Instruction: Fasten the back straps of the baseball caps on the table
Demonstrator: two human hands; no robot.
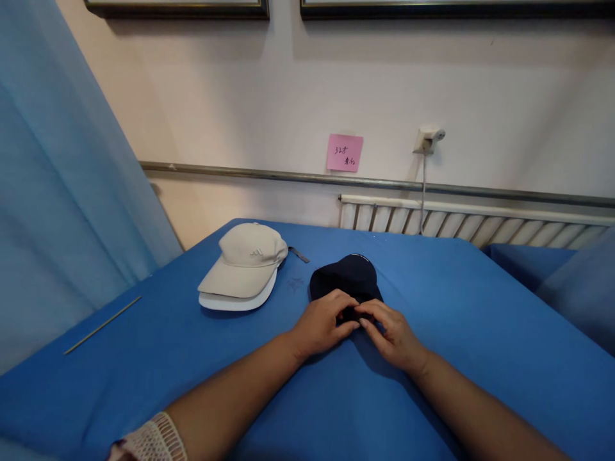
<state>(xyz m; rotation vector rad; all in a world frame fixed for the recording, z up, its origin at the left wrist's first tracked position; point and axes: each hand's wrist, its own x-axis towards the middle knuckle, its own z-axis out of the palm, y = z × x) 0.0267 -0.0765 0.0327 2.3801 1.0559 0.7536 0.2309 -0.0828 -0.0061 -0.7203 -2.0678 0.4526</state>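
Observation:
A dark navy cap [344, 276] lies on the blue cloth-covered table, its crown away from me. My left hand [327, 321] and my right hand [390, 331] meet at the cap's near edge, fingertips almost touching. Both hands pinch the part of the cap closest to me, which looks like its back strap, though the fingers hide most of it. To the left of the cap sits a beige cap [252, 253] with a small logo, stacked over a white cap whose brim [243, 301] shows underneath.
A thin stick [103, 325] rests on the blue table cover [480, 307] at the left. Behind the table are a radiator [461, 221], a metal rail [269, 174], a pink note [344, 152] and a plugged-in socket [423, 142]. A blue curtain [62, 160] hangs at the left.

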